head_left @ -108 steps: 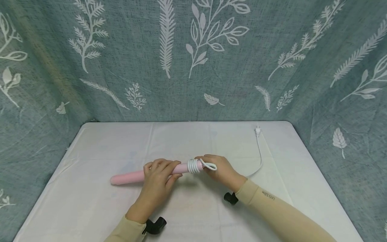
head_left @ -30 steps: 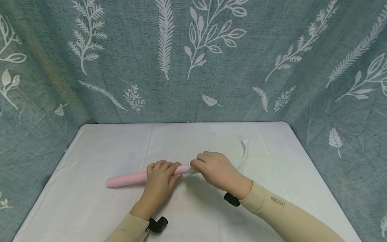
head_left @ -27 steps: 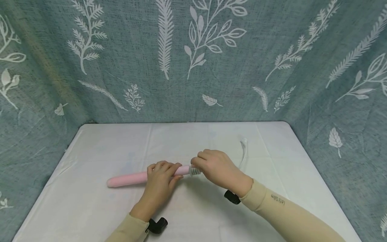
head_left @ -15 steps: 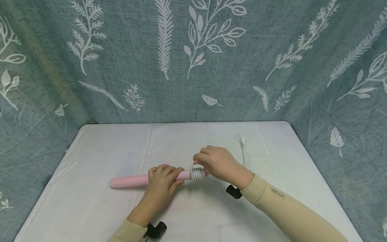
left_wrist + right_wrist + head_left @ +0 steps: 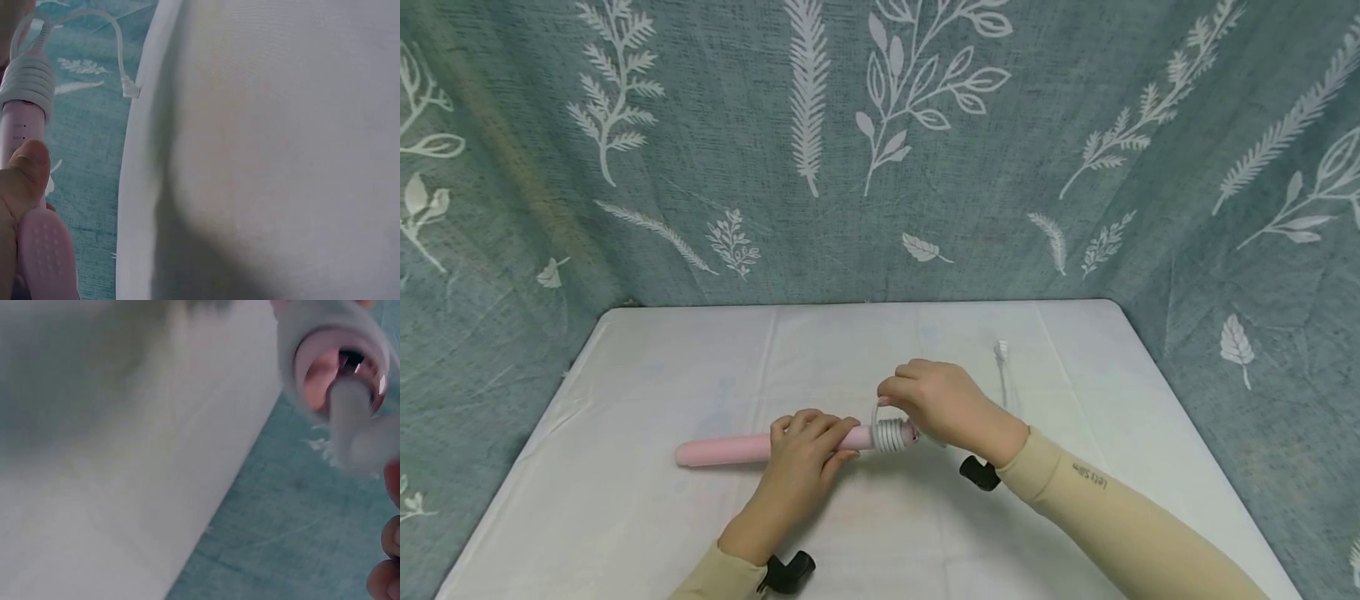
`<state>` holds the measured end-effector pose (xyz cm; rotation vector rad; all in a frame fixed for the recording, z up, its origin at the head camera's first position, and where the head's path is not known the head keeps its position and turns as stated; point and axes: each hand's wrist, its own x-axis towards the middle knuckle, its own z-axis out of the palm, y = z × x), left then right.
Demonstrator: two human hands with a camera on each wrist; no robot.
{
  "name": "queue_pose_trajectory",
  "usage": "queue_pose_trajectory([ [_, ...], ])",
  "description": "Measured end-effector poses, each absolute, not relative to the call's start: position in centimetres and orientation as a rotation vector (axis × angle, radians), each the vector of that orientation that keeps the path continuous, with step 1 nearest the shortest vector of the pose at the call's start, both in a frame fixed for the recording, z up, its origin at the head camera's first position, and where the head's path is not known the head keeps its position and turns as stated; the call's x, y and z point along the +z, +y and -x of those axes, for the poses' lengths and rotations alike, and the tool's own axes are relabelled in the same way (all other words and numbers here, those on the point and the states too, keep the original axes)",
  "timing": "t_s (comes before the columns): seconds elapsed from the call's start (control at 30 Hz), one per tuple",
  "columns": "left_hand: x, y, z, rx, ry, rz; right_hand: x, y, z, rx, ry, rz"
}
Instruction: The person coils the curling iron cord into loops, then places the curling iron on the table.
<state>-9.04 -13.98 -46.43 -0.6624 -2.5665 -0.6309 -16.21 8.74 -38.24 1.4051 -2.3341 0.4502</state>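
Observation:
A pink curling iron (image 5: 722, 451) is held just over the white table, its rounded tip to the left. My left hand (image 5: 801, 454) grips it around the middle; in the left wrist view the thumb (image 5: 30, 165) lies on the handle above a dotted lever (image 5: 47, 250). White cord (image 5: 891, 436) is coiled in several turns around the handle's right end. My right hand (image 5: 943, 408) pinches a stretch of this cord above the coils. The right wrist view shows the handle's end (image 5: 319, 381) with the cord's thick base (image 5: 350, 415) coming out of it.
The cord's loose end trails behind the right hand to a white plug (image 5: 1002, 350) on the table (image 5: 700, 358). A green leaf-patterned curtain (image 5: 737, 150) surrounds the table's back and sides. Black wrist-camera mounts (image 5: 790, 572) sit at both wrists.
The right hand has moved from the handle's end to above the coils, drawing the cord around. The plug has been pulled left and nearer. The left hand keeps its grip, shifting slightly right.

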Motion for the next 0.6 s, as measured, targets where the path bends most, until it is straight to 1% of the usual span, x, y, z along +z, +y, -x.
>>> queue_pose_trajectory([
  [0.3,-46.7,-13.9,9.0,-0.665,-2.516,0.704,-40.1,9.9,18.0,0.554,-2.532,-1.329],
  [0.6,-46.3,-14.3,9.0,-0.7,-2.472,0.692,-42.3,9.8,18.3,0.596,-2.673,-1.276],
])
